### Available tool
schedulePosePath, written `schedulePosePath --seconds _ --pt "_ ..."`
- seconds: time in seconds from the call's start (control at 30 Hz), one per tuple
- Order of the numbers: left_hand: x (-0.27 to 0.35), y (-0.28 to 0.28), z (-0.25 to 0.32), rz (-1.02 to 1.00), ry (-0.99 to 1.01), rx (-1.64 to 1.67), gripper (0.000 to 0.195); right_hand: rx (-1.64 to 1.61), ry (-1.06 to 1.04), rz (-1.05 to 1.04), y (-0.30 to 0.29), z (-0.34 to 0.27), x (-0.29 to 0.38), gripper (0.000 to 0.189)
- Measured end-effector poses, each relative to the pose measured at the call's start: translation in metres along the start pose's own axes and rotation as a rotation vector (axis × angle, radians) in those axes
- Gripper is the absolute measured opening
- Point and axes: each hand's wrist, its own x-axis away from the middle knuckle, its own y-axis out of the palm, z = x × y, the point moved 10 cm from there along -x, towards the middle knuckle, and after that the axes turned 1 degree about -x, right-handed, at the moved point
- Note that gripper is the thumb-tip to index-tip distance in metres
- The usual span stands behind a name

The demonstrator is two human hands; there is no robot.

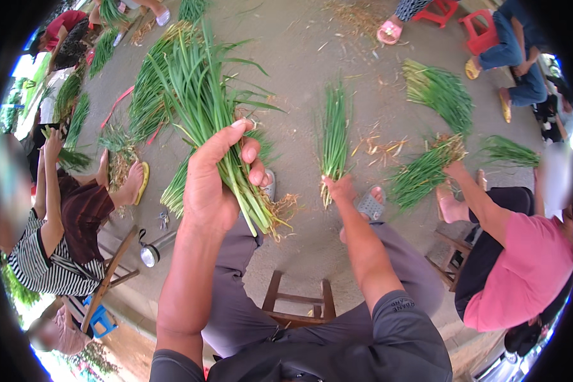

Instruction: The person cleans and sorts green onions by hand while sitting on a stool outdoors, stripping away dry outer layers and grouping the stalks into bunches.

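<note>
Raised before me, my left hand is closed around a bunch of Chinese chives. Its flat green leaves fan out upward, and the pale stems with stringy brown roots stick out below my fingers. Lower down and to the right, my right hand grips the stem end of a thinner chive bundle, whose leaves point away from me along the concrete floor. Behind my left hand, another pile of chives lies on the ground, partly hidden by it.
Larger chive heaps lie at the far left and right. Dry trimmings litter the floor. A co-worker in pink holds chives at my right; another in stripes sits left. A flashlight and keys are nearby.
</note>
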Motion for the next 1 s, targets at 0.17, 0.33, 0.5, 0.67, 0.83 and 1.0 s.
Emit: schedulePosePath --seconds 0.17,0.33,0.5,0.67,0.83,1.0 --pt "-0.002 -0.017 -0.008 0.084 -0.011 -0.033 0.019 0.036 -0.061 0.07 0.016 -0.019 -0.012 0.069" --pt "-0.003 -0.014 -0.018 0.11 -0.03 -0.028 0.018 0.066 -0.106 0.0 0.054 -0.022 -0.035 0.046" --pt "-0.003 -0.009 -0.024 0.089 -0.067 -0.004 0.017 0.029 -0.234 -0.066 0.067 -0.057 -0.012 0.036" --pt "-0.001 -0.005 -0.025 0.065 -0.072 0.014 0.018 -0.02 -0.416 -0.057 0.057 -0.101 0.015 0.039" --pt "0.002 0.006 -0.022 0.045 -0.073 0.027 0.018 -0.032 -0.458 -0.051 0.05 -0.11 0.027 0.039" --pt "0.006 0.004 -0.017 0.02 -0.051 0.036 0.017 0.024 -0.439 -0.094 0.045 -0.101 0.035 0.035"
